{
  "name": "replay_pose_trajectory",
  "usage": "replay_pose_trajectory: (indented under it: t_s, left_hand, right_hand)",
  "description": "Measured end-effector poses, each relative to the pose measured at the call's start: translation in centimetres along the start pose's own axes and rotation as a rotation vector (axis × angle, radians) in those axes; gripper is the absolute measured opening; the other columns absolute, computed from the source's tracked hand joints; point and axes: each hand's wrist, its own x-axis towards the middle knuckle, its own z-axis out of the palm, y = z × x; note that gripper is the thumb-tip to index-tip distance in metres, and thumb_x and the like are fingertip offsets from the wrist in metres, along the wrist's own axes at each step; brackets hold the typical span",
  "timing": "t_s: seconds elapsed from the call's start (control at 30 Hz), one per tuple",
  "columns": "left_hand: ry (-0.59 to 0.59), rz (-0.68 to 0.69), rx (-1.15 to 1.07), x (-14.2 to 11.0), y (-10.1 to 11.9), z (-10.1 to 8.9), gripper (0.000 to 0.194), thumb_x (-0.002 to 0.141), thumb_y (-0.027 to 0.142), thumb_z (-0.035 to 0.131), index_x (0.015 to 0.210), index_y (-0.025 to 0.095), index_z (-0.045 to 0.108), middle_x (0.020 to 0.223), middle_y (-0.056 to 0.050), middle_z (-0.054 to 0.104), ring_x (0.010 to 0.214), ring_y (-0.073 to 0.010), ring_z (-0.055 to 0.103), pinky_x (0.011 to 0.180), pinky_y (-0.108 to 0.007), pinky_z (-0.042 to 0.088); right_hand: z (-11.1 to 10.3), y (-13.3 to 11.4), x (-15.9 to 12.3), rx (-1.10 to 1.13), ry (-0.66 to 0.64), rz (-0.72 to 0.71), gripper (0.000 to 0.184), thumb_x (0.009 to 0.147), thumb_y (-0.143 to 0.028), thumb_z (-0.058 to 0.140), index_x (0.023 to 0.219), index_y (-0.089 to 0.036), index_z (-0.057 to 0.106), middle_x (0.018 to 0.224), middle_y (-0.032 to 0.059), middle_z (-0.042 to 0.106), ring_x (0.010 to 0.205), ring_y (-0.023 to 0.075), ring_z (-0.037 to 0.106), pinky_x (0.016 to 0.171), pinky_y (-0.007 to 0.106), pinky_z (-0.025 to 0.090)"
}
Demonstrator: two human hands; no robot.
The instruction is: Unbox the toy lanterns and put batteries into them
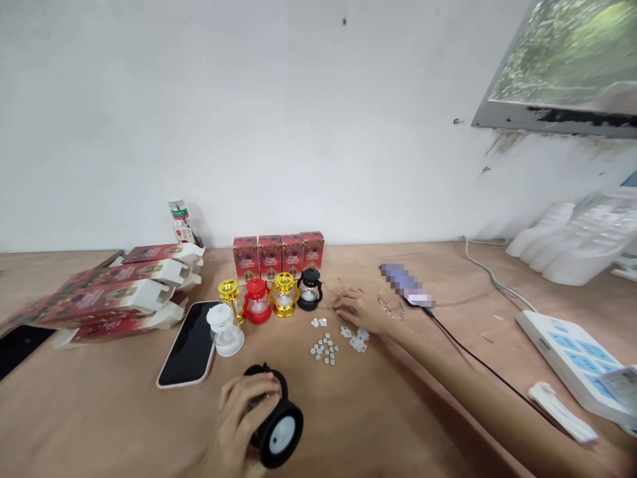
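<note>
On the left lie your flat red boxes (112, 292), then a phone (186, 348) with a little white lantern (226, 335) at its right side. Near you, your left hand (241, 411) is wrapped around a black lantern (280, 428) — tipped, with its round bottom showing. Right of that are shiny discs (326, 348). Farther away, your right hand (361, 309) has bent fingers by thin wires (391, 307) — I can't tell if they pinch anything. A white power strip (572, 358) sits far right.

Bright, even light washes your wall (249, 119); your right arm (448, 372) casts a soft shadow on the table (124, 425). Toward your edges, boxes (99, 292) and pane (572, 60) look stretched, smeared; the cabled phone (401, 279) is pixelated.
</note>
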Motion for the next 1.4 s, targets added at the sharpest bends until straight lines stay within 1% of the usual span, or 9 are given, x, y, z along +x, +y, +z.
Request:
replay_pose_trajectory:
  t_s: [0.23,0.33,0.4,0.5,0.6,0.9,1.1,1.23,1.4]
  left_hand:
    - [-0.002,-0.013,0.056,0.3,-0.6,0.3,0.042,0.076,0.013,0.05,0.116,0.026,0.05,0.094,-0.008,0.064,0.092,-0.0232,0.061,0.077,-0.037,0.043]
    - [-0.006,0.023,0.13,1.3,-1.2,0.6,0.041,0.078,0.015,0.049,0.118,0.024,0.05,0.095,-0.009,0.064,0.093,-0.0235,0.062,0.078,-0.037,0.044]
    - [-0.022,0.03,0.159,2.3,-1.5,0.8,0.04,0.079,0.017,0.051,0.119,0.023,0.049,0.096,-0.009,0.063,0.095,-0.0239,0.062,0.079,-0.037,0.045]
    - [-0.064,0.043,0.175,3.7,-1.9,1.2,0.038,0.082,0.021,0.053,0.12,0.02,0.049,0.097,-0.01,0.062,0.096,-0.0236,0.062,0.078,-0.035,0.048]
    - [-0.072,0.035,0.189,4.3,-2.2,1.5,0.035,0.085,0.026,0.054,0.119,0.016,0.049,0.098,-0.013,0.061,0.095,-0.0227,0.061,0.077,-0.033,0.05]
    - [-0.169,0.14,0.172,4.2,-1.8,1.3,0.036,0.086,0.025,0.051,0.12,0.016,0.05,0.096,-0.011,0.063,0.091,-0.0213,0.061,0.074,-0.031,0.048]
    - [-0.189,0.109,0.125,4.2,-1.8,1.3,0.04,0.082,0.027,0.056,0.119,0.013,0.048,0.092,-0.012,0.067,0.083,-0.0205,0.064,0.07,-0.031,0.051]
    - [-0.14,0.086,0.03,4.2,-1.6,1.5,0.029,0.08,0.025,0.057,0.106,0.016,0.049,0.093,-0.011,0.068,0.085,-0.0194,0.067,0.071,-0.029,0.054]
    - [-0.06,0.017,0.035,4.4,-1.4,1.7,0.028,0.077,0.025,0.057,0.103,0.017,0.051,0.092,-0.011,0.07,0.081,-0.0189,0.069,0.066,-0.026,0.056]
  right_hand:
    - [0.2,-0.9,-1.0,0.026,0.242,0.039,0.02,0.09,-0.025,0.045,0.087,-0.021,0.065,0.092,0.0085,0.067,0.089,0.022,0.06,0.081,0.039,0.045]
    - [0.5,-4.3,-2.2,0.105,0.393,0.032,0.02,0.093,-0.021,0.04,0.097,-0.021,0.06,0.095,0.0086,0.064,0.092,0.0209,0.06,0.08,0.037,0.046]
    - [1.0,-7.4,-3.0,0.24,0.493,-0.085,0.016,0.09,-0.018,0.046,0.098,-0.023,0.058,0.091,0.0062,0.064,0.09,0.0197,0.061,0.077,0.035,0.047]
    - [2.0,-11.5,-3.6,0.321,0.548,-0.32,0.017,0.085,-0.014,0.052,0.097,-0.024,0.058,0.087,0.0045,0.064,0.077,0.0177,0.061,0.069,0.034,0.046]
    - [2.8,-13.5,-3.4,0.328,0.537,-0.36,0.018,0.085,-0.015,0.054,0.099,-0.024,0.058,0.084,0.0044,0.065,0.073,0.0178,0.06,0.067,0.034,0.045]
    - [3.1,-13.3,-2.9,0.305,0.553,-0.304,0.013,0.087,-0.013,0.055,0.096,-0.022,0.058,0.078,0.0033,0.067,0.07,0.0165,0.057,0.064,0.032,0.044]
    - [3.1,-12.5,-2.8,0.089,0.551,-0.448,0.012,0.088,-0.011,0.052,0.089,-0.022,0.057,0.075,0.002,0.068,0.069,0.0159,0.058,0.067,0.032,0.043]
    - [3.0,-11.9,-2.6,0.033,0.537,-0.493,0.015,0.09,-0.01,0.046,0.086,-0.021,0.056,0.077,0.0025,0.068,0.075,0.0157,0.06,0.075,0.033,0.042]
    - [2.1,-9.3,-1.1,0.094,0.534,-0.137,0.022,0.092,-0.016,0.039,0.077,-0.021,0.054,0.071,0.0028,0.065,0.067,0.0161,0.059,0.066,0.03,0.042]
